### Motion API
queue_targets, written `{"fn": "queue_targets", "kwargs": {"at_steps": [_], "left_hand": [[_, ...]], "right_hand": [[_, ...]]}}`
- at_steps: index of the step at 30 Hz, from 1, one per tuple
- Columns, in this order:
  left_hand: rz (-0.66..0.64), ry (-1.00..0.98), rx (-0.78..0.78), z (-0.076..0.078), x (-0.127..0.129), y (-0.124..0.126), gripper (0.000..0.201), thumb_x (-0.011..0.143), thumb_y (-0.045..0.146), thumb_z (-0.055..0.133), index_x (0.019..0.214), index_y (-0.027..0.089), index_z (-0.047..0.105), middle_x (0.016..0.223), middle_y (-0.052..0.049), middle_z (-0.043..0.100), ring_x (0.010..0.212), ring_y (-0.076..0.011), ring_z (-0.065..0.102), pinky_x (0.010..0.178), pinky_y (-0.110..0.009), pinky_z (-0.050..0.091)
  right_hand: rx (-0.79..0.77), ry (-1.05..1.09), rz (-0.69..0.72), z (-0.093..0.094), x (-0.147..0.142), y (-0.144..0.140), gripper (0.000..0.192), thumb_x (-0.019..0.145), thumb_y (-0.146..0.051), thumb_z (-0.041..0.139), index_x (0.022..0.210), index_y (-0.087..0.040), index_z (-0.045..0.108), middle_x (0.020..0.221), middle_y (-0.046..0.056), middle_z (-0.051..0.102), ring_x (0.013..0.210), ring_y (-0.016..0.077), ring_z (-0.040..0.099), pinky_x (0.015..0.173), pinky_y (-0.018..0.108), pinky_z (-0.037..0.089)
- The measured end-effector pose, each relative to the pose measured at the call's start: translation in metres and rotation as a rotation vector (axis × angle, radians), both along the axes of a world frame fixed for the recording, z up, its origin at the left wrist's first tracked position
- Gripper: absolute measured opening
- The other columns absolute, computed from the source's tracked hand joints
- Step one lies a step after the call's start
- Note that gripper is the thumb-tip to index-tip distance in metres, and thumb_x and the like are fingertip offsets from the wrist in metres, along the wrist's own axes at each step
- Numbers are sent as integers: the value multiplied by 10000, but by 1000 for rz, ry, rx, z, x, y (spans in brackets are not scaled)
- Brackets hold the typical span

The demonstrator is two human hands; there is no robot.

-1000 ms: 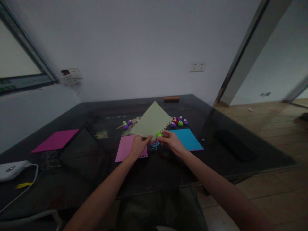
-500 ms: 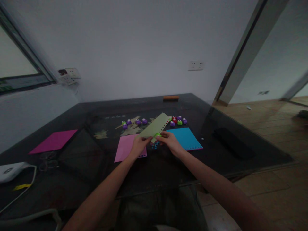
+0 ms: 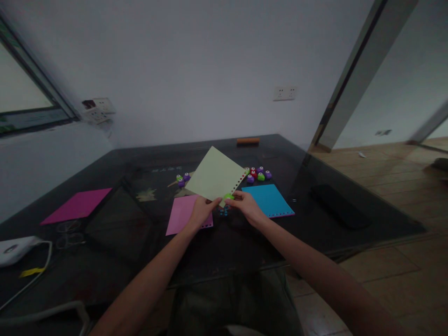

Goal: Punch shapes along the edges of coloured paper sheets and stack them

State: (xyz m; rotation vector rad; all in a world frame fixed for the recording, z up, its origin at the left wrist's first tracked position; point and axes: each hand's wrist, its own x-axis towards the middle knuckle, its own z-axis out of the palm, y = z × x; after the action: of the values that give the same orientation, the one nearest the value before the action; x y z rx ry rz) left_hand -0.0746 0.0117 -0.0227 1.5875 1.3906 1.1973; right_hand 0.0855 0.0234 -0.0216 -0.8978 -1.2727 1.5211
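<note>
My left hand pinches the near corner of a pale green paper sheet, which stands tilted up above the dark glass table. A row of punched holes runs along the sheet's right edge. My right hand grips a small bright green craft punch clamped on that edge near the bottom corner. Tiny blue paper bits lie on the table just under the hands.
A light pink sheet lies under my left hand, a blue sheet to the right, a magenta sheet far left. Small coloured punches cluster behind, others to the left. A black flat object lies right, a white device left.
The green sheet went from raised to nearly flat, then tilted back up facing me. Both hands stayed in place on its corner.
</note>
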Motion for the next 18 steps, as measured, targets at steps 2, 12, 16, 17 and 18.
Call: {"fn": "queue_targets", "kwargs": {"at_steps": [2,12,16,17,18], "left_hand": [[13,-12,18,0,0,0,230,715,302,618,826,105,659,831,-91,719,702,-211,664,648,-293,517],[0,-2,56,-8,-3,5,253,721,316,608,855,105,646,836,-94,716,714,-215,662,672,-315,521],[-5,3,37,-6,-2,5,241,720,317,607,815,99,643,793,-97,715,666,-208,657,646,-306,520],[-10,5,36,-6,-1,4,239,722,316,605,816,99,642,782,-96,714,664,-208,657,646,-305,519],[-15,7,40,-5,-1,4,238,724,315,604,823,101,641,779,-94,714,668,-208,657,650,-306,518]], "right_hand": [[3,-8,-1,-1,0,0,359,539,-345,761,827,-154,668,823,52,680,708,161,601,622,264,457],[17,-13,-10,-5,0,3,345,547,-352,755,811,-149,667,814,54,677,692,158,601,641,279,458],[7,-18,-15,-3,0,2,331,539,-337,762,793,-148,665,795,54,677,684,157,601,648,282,458],[5,-24,-17,-2,0,1,328,536,-336,764,786,-148,664,793,55,678,684,159,602,648,284,458],[5,-32,-18,-1,0,1,326,536,-336,764,783,-148,665,793,56,679,687,162,603,645,284,458]]}}
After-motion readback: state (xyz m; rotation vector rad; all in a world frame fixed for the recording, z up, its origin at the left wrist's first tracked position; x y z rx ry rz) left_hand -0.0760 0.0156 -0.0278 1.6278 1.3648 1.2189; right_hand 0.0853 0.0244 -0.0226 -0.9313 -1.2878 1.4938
